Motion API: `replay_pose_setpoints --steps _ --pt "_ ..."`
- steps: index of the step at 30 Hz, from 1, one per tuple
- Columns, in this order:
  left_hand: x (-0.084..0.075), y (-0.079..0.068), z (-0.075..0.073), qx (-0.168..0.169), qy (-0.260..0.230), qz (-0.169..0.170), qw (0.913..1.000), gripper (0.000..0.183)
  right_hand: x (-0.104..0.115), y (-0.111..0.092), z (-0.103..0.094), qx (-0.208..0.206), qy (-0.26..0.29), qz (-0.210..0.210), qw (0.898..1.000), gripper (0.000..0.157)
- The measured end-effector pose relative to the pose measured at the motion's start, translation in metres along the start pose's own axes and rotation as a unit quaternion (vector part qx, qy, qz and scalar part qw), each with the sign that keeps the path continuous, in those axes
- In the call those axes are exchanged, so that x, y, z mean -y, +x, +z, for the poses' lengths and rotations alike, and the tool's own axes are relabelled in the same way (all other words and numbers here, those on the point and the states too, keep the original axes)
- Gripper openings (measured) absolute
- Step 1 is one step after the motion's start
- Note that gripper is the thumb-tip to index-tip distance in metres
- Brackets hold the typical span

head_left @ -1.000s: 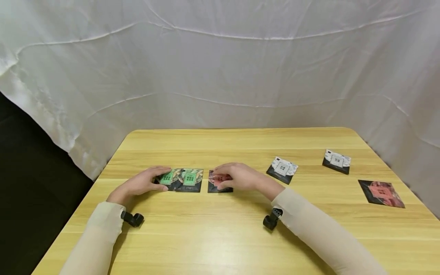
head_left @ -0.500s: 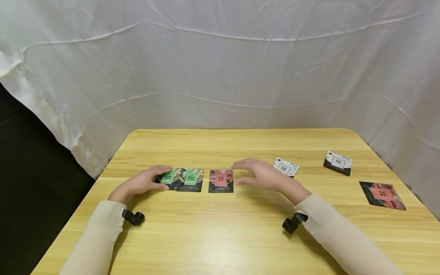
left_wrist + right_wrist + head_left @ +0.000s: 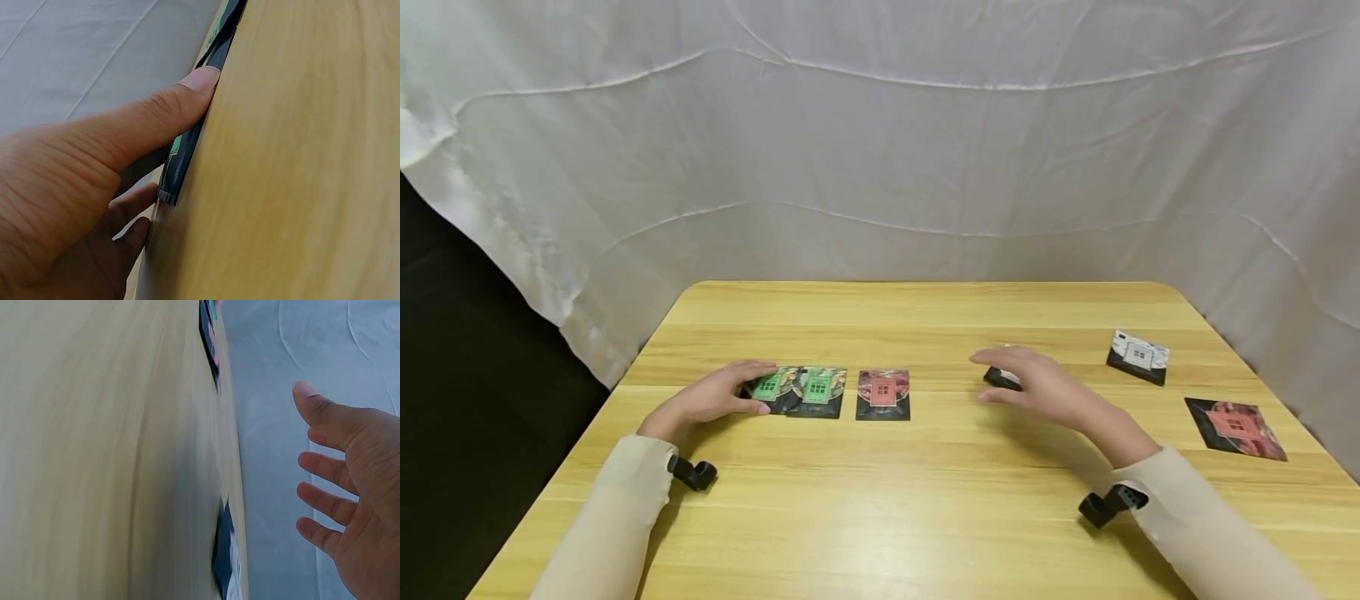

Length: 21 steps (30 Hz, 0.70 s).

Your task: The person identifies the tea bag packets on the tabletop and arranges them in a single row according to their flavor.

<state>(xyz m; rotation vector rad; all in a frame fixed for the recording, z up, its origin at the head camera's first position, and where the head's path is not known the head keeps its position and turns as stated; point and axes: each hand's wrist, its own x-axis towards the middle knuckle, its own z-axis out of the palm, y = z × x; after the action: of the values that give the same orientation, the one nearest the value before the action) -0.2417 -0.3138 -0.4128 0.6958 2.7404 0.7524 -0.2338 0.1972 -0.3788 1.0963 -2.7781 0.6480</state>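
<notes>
two green packets (image 3: 817,390), two red packets (image 3: 883,393), two white packets (image 3: 1138,357).

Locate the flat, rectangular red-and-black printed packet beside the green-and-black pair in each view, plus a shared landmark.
Head: the red-and-black packet lies flat, just below picture centre.
Left wrist: not visible.
Right wrist: nearly edge-on at the top, about mid-width.
Landmark: the overlapping green-and-black packets: left of it in head, top centre in left wrist, a sliver at the top edge in right wrist.
</notes>
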Motion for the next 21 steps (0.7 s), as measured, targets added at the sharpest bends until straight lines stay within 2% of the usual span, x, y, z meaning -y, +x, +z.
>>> replay_pose_setpoints --steps 6,16,21 --pt "0.001 0.001 0.0 0.001 0.0 0.004 1.0 0.076 -0.017 -0.023 -0.009 -0.017 0.014 0.017 1.0 0.058" --pt "0.001 0.0 0.0 0.002 0.0 0.005 1.0 0.077 -0.037 -0.061 -0.024 -0.047 -0.011 0.048 0.998 0.062" --pt "0.001 0.0 0.0 0.002 0.001 0.003 1.0 0.077 -0.05 -0.083 -0.034 -0.061 -0.029 0.08 0.994 0.062"
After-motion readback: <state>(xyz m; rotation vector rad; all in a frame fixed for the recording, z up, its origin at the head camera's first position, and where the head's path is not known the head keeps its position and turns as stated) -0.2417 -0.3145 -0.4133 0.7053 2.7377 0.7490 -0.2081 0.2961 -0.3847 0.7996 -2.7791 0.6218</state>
